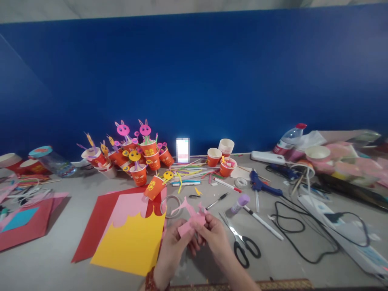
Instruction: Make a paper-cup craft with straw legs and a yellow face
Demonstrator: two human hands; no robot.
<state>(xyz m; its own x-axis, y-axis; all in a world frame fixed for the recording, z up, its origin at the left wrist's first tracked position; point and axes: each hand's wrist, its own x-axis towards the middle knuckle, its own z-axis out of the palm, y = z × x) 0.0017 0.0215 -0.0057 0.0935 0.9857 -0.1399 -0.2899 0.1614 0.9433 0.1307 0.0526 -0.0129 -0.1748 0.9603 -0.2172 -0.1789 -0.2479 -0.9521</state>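
Note:
A small piece of pink paper with ragged cut strips at its far end is pinched between both hands, above the front of the table. My left hand grips its left edge, thumb on top. My right hand holds the right side, its thumb pressed on the paper near the middle. The fingers underneath are partly hidden. Black-handled scissors lie partly spread just right of my right hand. Left of my hands lies a yellow paper sheet with a scalloped edge, over pink and red sheets.
Red paper cups with animal faces stand at the back left. Beyond my hands lie a tape roll, a pen and a glue stick. A blue glue gun, its cord and a power strip occupy the right.

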